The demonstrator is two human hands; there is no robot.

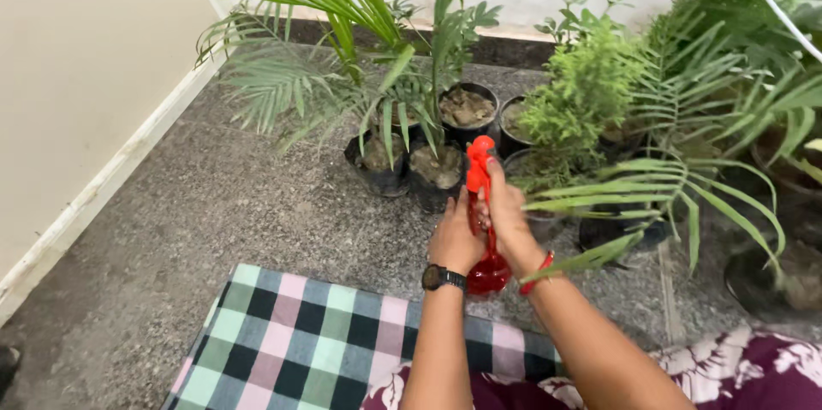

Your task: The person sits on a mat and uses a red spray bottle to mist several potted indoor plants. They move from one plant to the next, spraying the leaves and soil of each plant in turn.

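Head view: I've got both hands wrapped on the red spray bottle [485, 230], left hand [454, 239] closed round its body, right hand [507, 220] closed near the neck, possibly on the trigger. The bottle stands upright, nozzle toward the black pots [438, 166] just ahead, on speckled stone floor [240, 213] beside a checked cloth [300, 341].

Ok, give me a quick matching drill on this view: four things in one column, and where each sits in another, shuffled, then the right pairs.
Things:
1. spray bottle
2. watch
3. checked mat
4. black pots

Places:
A. flat on the stone floor, at the person's knees
B. between left hand and right hand
C. on the floor beyond the hands, holding plants
D. on the left wrist

Pairs: 1-B, 2-D, 3-A, 4-C
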